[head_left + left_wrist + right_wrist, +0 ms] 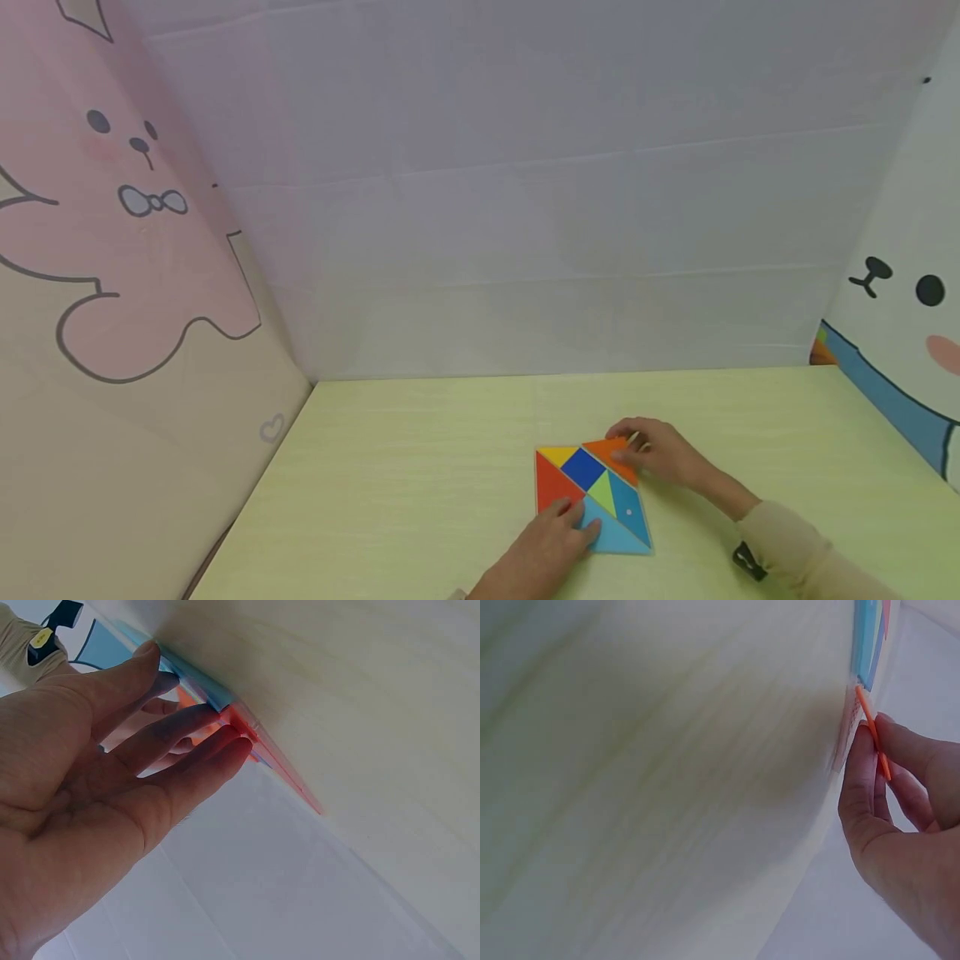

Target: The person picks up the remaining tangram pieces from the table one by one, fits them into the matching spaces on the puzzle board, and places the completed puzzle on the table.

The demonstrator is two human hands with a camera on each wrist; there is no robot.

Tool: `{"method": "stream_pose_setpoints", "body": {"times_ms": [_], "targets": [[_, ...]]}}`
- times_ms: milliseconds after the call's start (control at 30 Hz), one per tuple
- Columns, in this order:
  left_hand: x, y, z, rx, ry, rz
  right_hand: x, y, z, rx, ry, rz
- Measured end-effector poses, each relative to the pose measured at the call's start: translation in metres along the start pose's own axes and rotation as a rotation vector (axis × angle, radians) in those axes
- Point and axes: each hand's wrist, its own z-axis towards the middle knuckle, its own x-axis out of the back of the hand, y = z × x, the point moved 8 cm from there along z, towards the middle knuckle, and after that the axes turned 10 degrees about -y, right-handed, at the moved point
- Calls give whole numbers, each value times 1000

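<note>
A tangram lies in a shallow clear tray (847, 735) on the table. My right hand (667, 454) pinches the orange triangle (607, 454) between thumb and fingers; in the right wrist view this piece is tilted, one edge at the tray's corner. In the tray sit a red triangle (553, 485), a light blue triangle (618, 537), a dark blue square (582, 469), a yellow triangle (558, 454), a green triangle (602, 494) and a blue piece with a white dot (632, 518). My left hand (546, 542) rests its extended fingertips on the tray's near side, by the red and light blue triangles.
The pale yellow table (390, 483) stretches left and right of the tray. White cloth (525, 208) hangs behind it, and printed cartoon cloths stand at both sides. A black clip-like object (747, 561) is at the right sleeve (795, 542).
</note>
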Motion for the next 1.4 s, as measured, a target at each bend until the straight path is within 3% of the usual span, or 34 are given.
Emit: {"method": "stream_pose_setpoints", "body": {"times_ms": [600, 933, 1400], "targets": [[2, 0, 0, -4, 16, 39, -6, 2, 1, -9, -6, -22], [2, 0, 0, -9, 28, 34, -5, 0, 0, -57, 0, -56], [1, 2, 3, -5, 38, 85, -6, -4, -6, 0, 55, -110]]}}
